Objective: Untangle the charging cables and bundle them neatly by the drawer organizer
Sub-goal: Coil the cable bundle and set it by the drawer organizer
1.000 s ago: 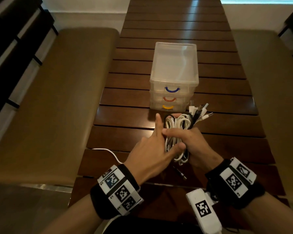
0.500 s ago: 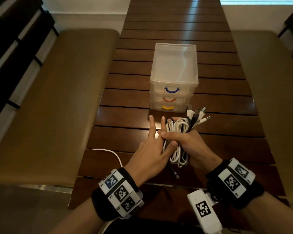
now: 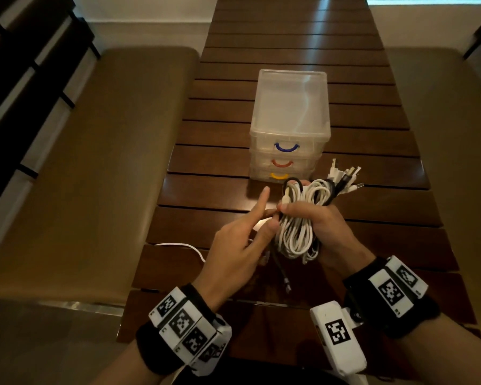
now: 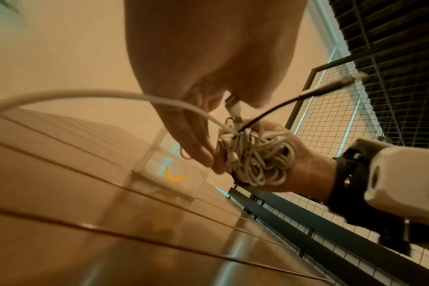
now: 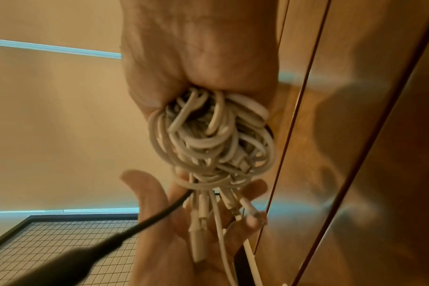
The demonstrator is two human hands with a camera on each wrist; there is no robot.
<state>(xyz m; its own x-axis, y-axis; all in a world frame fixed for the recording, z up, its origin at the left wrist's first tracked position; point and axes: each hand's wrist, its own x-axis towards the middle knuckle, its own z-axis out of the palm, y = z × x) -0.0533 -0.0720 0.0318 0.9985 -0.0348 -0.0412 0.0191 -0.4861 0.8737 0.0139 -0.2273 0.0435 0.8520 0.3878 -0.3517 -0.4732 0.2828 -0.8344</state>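
Note:
A bundle of looped white and black charging cables (image 3: pixel 297 226) is gripped in my right hand (image 3: pixel 320 226), just in front of the clear drawer organizer (image 3: pixel 289 107). Several plug ends (image 3: pixel 345 176) fan out from the bundle's top right. My left hand (image 3: pixel 264 215) is at the bundle's left side, index finger raised and thumb touching the loops. In the right wrist view the bundle (image 5: pixel 213 139) hangs from my fist, with loose ends lying across my left palm (image 5: pixel 164 222). A white cable (image 4: pixel 86 94) trails off to the left.
The organizer has blue, red and yellow drawer handles, all shut. A loose white cable (image 3: pixel 184 245) lies on the slatted wooden table (image 3: pixel 289 37) at the left edge. A black cable end (image 3: pixel 282 270) dangles under the bundle. Padded benches (image 3: pixel 95 162) flank the table.
My left middle finger has folded back, so only the index finger sticks out. The bundle in my right hand has shifted slightly right and away from me.

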